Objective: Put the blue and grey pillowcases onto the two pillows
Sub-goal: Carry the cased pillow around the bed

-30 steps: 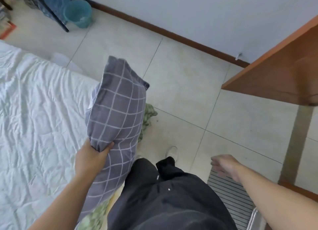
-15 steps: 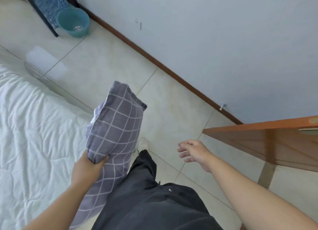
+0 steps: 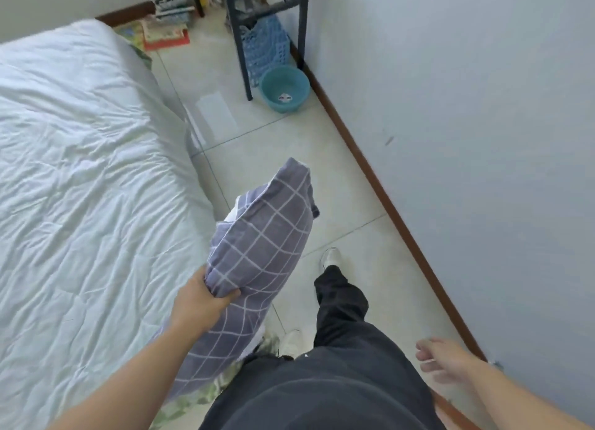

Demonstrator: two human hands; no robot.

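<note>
A bed (image 3: 80, 178) with a rumpled white cover fills the left side, and a tiled floor (image 3: 289, 159) runs between it and the pale wall (image 3: 483, 107) on the right. At the far end stand the dark legs of a metal rack (image 3: 241, 43), with a blue plastic basket (image 3: 267, 48) leaning among them and books (image 3: 164, 33) lying on the floor near the bed's far corner.

The left hand (image 3: 199, 297) reaches forward beside the bed – its fingers and thumb pinch a bunched fold of the grey checked pillowcase (image 3: 257, 252), which already covers a pillow held upright off the floor; a bit of white shows at its upper edge. The right hand (image 3: 441, 362) hangs low by the wall, fingers loosely spread, holding nothing.

A teal basin (image 3: 285, 88) sits by the wall – something small and pale lies in its bottom, too small to make out.
</note>
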